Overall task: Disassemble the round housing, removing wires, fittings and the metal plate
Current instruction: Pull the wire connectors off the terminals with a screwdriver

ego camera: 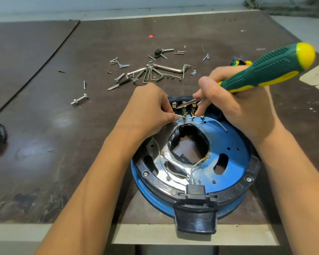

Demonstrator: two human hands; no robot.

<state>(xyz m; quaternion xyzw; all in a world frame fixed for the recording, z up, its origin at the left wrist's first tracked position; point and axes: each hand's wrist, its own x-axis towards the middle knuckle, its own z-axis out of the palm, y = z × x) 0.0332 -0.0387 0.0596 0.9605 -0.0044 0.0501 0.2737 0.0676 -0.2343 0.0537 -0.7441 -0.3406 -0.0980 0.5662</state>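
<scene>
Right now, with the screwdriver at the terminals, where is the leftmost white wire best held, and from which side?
Grip the white wire at its sleeved end beside the terminal block, from the left, as the left hand pinches it. The right hand and screwdriver fill the right side, and lower down the wire is probably slack.
</scene>
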